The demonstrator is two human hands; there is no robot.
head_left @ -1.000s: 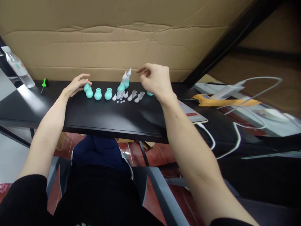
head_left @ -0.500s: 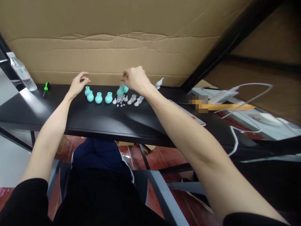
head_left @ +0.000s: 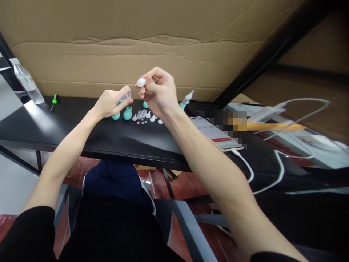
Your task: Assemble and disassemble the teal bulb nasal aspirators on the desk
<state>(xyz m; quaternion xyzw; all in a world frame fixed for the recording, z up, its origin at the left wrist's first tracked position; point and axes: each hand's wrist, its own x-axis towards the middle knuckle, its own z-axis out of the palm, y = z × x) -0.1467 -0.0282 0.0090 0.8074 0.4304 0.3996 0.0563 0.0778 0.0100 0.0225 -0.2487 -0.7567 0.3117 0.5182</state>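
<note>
My left hand (head_left: 111,103) is closed around a teal bulb with a clear cup (head_left: 125,96) at its top. Higher up and to its right, my right hand (head_left: 160,89) pinches a small white tip (head_left: 141,82), rounded end facing me. The two hands are apart. Below them stand a teal bulb (head_left: 127,113) and another teal bulb (head_left: 116,116) partly under my left hand. Several white funnel-shaped pieces (head_left: 152,118), clear cups (head_left: 139,114) and small white discs (head_left: 142,123) lie to their right.
A phone (head_left: 215,134) with a white cable lies right of my right forearm. Behind that forearm stands a teal bulb (head_left: 182,106) with a white tip. At the far left are a water bottle (head_left: 28,83) and a green-black screwdriver (head_left: 55,99). Cardboard (head_left: 109,69) rises behind the table.
My left hand has moved right and closed on the teal bulb with the clear cup. My right hand has risen off the bulb and now holds a white tip.
</note>
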